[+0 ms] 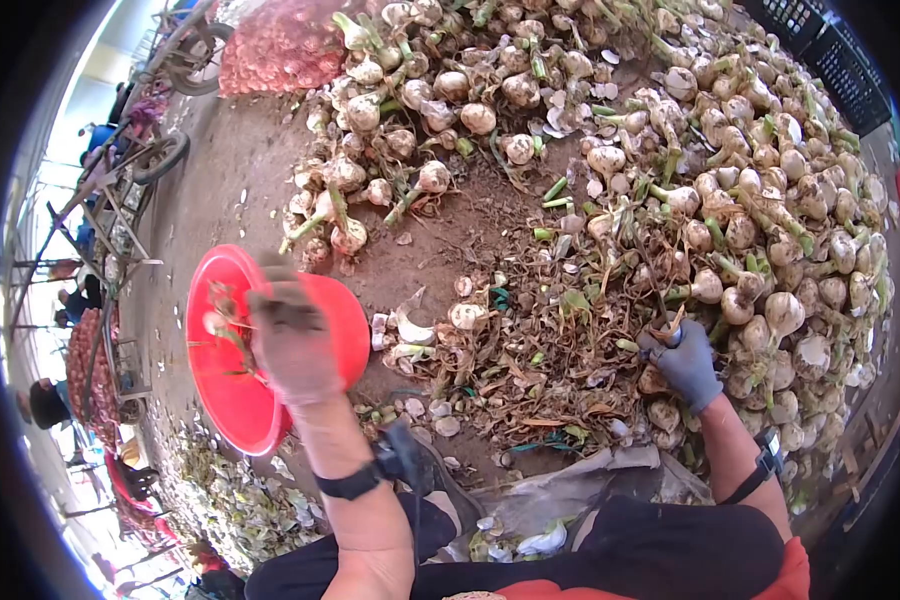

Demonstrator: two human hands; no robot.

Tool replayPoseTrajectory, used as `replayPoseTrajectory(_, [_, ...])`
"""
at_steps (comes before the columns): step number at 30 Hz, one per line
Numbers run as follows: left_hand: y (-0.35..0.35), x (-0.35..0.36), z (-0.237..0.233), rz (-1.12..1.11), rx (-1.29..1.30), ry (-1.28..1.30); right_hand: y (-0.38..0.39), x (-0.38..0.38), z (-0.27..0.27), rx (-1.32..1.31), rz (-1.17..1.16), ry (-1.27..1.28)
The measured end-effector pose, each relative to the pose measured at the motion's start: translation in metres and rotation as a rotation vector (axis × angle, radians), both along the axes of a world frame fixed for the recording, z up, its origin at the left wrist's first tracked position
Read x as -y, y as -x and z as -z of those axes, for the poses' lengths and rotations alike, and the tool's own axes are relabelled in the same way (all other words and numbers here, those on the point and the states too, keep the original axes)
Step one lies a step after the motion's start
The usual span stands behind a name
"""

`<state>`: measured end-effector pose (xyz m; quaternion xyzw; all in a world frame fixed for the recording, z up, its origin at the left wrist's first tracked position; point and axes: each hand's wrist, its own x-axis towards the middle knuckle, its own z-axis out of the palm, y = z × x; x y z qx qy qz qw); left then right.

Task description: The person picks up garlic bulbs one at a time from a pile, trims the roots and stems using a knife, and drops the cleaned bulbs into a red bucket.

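My left hand [295, 335], in a dirty glove, is over the red bucket [232, 425] on the left and smeared by motion. Its fingers are too blurred to read. Beside it, inside the bucket's mouth, are a pale garlic bulb and a green stem [232, 335], also blurred. My right hand [685, 365], in a grey glove, is closed at the edge of the garlic heap [760, 250]. A thin dark piece and a brownish piece stick up from its fist; I cannot make out what they belong to. Dry stalks and trimmings [560, 350] lie between the hands.
More garlic bulbs [478, 118] lie at the back, near a filled red mesh sack [280, 50]. Black crates [845, 75] stand at the far right. Leaf scraps [235, 500] cover the ground at lower left. People and wheeled carts [160, 160] are along the left edge.
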<state>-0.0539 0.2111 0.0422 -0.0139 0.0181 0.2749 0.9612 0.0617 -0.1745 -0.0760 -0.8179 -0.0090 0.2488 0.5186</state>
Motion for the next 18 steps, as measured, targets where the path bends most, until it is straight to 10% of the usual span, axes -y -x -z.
replayPoseTrajectory(6, [-0.016,0.094,0.119,0.243,-1.753,-2.336,0.000,0.007,0.011,0.008,-0.016,-0.012])
replayPoseTrajectory(10, [-0.025,0.094,0.146,0.468,-1.907,-2.143,0.003,0.008,0.018,-0.006,-0.013,-0.113])
replayPoseTrajectory(14, [-0.035,0.111,0.106,0.469,-1.017,-1.252,0.004,0.006,0.008,0.060,-0.081,-0.088])
replayPoseTrajectory(18, [-0.043,0.140,0.060,0.579,-0.732,-0.891,0.003,-0.003,-0.028,0.150,-0.167,-0.029])
